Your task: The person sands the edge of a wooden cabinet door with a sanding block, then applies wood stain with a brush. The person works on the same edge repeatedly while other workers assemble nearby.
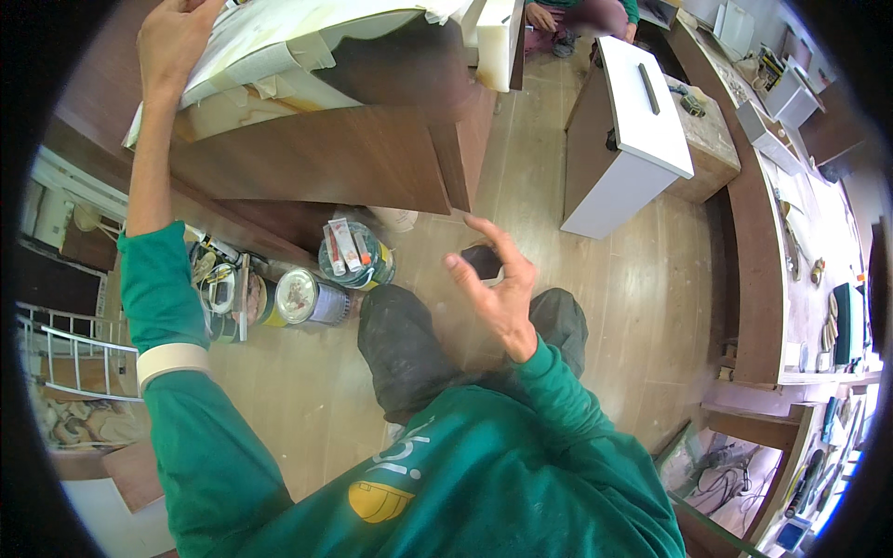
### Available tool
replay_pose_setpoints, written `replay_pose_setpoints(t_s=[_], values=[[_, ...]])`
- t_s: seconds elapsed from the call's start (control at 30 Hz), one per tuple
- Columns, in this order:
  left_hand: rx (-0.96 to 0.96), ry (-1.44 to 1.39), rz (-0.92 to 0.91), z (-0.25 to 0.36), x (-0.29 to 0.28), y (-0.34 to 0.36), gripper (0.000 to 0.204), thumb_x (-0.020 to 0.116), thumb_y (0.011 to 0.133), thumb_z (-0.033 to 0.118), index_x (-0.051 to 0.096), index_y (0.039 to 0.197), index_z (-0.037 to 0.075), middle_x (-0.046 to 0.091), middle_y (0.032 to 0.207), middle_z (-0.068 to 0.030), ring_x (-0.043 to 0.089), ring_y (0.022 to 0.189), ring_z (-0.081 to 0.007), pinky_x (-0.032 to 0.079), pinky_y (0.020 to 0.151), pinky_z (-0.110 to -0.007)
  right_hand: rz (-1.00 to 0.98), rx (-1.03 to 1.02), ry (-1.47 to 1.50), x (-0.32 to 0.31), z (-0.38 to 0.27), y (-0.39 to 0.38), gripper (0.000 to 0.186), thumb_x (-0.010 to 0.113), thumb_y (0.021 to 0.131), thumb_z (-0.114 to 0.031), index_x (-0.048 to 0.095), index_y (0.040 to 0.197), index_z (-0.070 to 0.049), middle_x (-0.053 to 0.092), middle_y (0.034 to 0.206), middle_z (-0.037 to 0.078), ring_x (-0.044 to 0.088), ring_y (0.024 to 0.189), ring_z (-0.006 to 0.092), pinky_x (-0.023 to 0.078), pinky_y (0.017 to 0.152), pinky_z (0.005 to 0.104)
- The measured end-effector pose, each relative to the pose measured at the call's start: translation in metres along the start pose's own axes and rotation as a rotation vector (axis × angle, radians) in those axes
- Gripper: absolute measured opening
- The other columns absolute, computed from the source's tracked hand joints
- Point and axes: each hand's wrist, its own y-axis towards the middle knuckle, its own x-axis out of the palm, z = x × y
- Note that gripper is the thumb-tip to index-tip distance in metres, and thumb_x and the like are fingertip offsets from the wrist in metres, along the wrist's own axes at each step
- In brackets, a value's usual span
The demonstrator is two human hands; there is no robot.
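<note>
My left hand reaches up at the top left, its fingers curled at the edge of a cabinet's pale top, which has papers and tape strips on it; what they grip is unclear. Below that top is a brown wood panel. A pale tape roll circles my left forearm. My right hand is raised over my legs, thumb and index finger spread apart. A dark angular shape shows between them; I cannot tell whether it touches the hand or lies beyond.
Tins, buckets and tubes line the cabinet's left base, near a white ladder. A white-fronted unit stands front-right. A tool-strewn bench runs along the right. Another person crouches at the top.
</note>
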Motion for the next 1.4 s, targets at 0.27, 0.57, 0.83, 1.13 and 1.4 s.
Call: replay_pose_setpoints(t_s=[0.27,0.57,0.83,1.13,1.4], values=[[0.231,0.108,0.314,0.001,-0.041,-0.008,0.025,0.074,0.093,0.02,0.076,0.109,0.001,0.077,0.103,-0.0103,0.072,0.095,-0.0187,0.056,0.088,-0.03,-0.079,-0.295,-0.24,0.02,0.008,0.002,0.081,0.083,0.078,-0.018,0.05,0.151,-0.012,0.064,0.08,0.011,0.062,0.071,0.0285,0.052,0.066,0.0379],[-0.178,-0.44,-0.259,0.164,-0.035,-0.289,0.013,0.074,0.081,0.002,0.07,0.093,-0.001,0.071,0.092,-0.0132,0.067,0.089,-0.0262,0.054,0.087,-0.037,-0.157,0.258,0.095,0.007,0.047,-0.039,0.042,0.069,0.087,-0.018,0.064,0.128,-0.007,0.067,0.088,0.016,0.066,0.08,0.0354,0.054,0.074,0.043],[-1.095,-1.024,-0.54,0.222,-0.017,-0.369,0.06,0.061,0.103,0.022,0.04,0.15,-0.009,0.055,0.145,-0.0168,0.055,0.128,-0.0214,0.041,0.109,-0.032,-0.13,-0.151,0.008,0.006,0.016,-0.055,0.051,0.065,0.076,-0.003,0.063,0.127,-0.001,0.061,0.127,0.021,0.063,0.107,0.0401,0.053,0.091,0.0427],[-1.406,-1.156,-0.157,0.183,-0.012,-0.345,0.033,0.054,0.102,0.018,0.066,0.12,-0.006,0.072,0.113,-0.0129,0.072,0.1,-0.025,0.057,0.082,-0.035,0.007,-0.248,-0.037,-0.009,-0.003,0.016,0.035,0.082,0.08,-0.013,0.067,0.11,-0.003,0.072,0.098,0.012,0.07,0.082,0.0238,0.054,0.072,0.0347],[-1.484,-1.33,-0.218,0.179,-0.026,-0.34,0.031,0.062,0.095,0.014,0.065,0.118,-0.007,0.072,0.111,-0.0176,0.074,0.094,-0.0294,0.059,0.076,-0.039,0.121,-0.303,-0.018,0.013,-0.019,0.065,0.039,0.087,0.082,-0.017,0.06,0.108,-0.004,0.06,0.075,0.002,0.056,0.06,0.011,0.047,0.055,0.0261]])
